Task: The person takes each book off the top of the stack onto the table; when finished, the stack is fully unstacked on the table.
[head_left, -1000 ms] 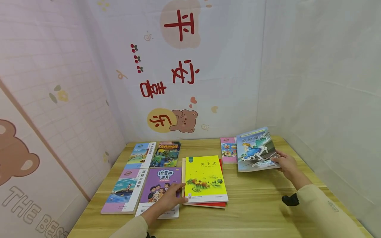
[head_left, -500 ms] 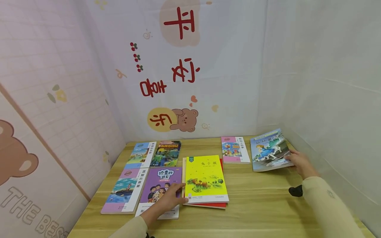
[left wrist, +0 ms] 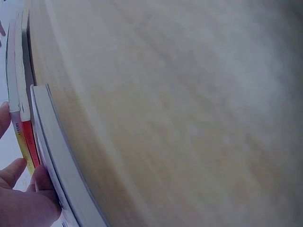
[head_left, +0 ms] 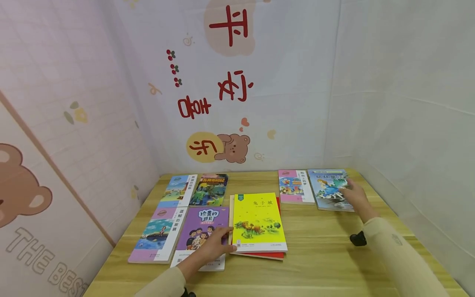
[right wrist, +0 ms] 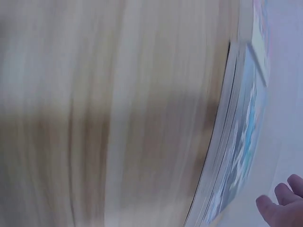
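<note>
A blue picture-cover book lies flat at the back right, beside a pink-and-white book. My right hand is over its right side; in the right wrist view the hand shows loosely bent fingers, apart from the blue book. The fingertips of my left hand touch the left edge of a stack topped by a yellow book, with a red book jutting out below. That hand lies across a purple book.
Left of the purple book lies a pink-and-blue book. Behind stand flat a blue-and-white book and a dark green-covered book. White printed cloth walls enclose the wooden table at the back and sides.
My right hand has carried the blue book rightward off the pink-and-white one, laid it flat beside it and let go. The left hand has stayed at the stack.
</note>
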A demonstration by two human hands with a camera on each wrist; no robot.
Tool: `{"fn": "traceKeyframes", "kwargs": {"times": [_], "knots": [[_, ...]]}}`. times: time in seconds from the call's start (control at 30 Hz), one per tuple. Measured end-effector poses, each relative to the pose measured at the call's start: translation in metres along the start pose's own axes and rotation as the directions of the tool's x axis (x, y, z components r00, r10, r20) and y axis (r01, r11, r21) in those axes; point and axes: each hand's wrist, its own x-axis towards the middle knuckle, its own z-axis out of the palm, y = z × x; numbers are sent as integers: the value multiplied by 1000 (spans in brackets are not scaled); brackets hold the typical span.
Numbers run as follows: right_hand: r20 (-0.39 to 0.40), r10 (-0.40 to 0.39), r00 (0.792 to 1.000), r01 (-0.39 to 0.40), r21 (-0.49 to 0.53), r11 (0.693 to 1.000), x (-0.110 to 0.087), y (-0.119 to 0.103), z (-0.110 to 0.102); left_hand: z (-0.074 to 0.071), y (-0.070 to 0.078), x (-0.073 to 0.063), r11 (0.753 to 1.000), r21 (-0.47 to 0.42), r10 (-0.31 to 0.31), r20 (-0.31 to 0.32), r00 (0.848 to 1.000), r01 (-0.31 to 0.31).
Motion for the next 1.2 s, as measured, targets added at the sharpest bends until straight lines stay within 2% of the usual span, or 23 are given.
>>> {"fn": "traceKeyframes", "kwargs": {"times": [0.13, 0.27, 0.47, 0.6, 0.7, 0.93, 1.2], "knots": [[64, -12, 998, 9, 40, 999, -5, -12, 26, -1, 1, -1, 1000, 4, -5, -2, 1000, 5], [96, -10, 995, 2, 84, 996, -12, -25, 56, -1, 0, 0, 1000, 25, -6, -5, 1000, 6], [139, -32, 990, 3, 200, 980, -33, -38, 100, -4, 1, 2, 996, 93, -3, 22, 1000, 1], [152, -29, 988, -12, 259, 966, -50, -42, 126, -8, 0, 1, 996, 88, -12, 46, 999, 8], [152, -3, 988, -38, 269, 963, -62, -44, 145, -11, -3, 2, 999, 45, -4, 63, 998, 1], [140, 49, 989, -78, 205, 976, -93, -49, 184, -14, -7, 0, 999, -23, 41, 90, 995, -39], [134, 98, 986, -122, 187, 975, -107, -48, 199, -11, -12, 3, 999, -12, 34, 75, 997, -33]]}}
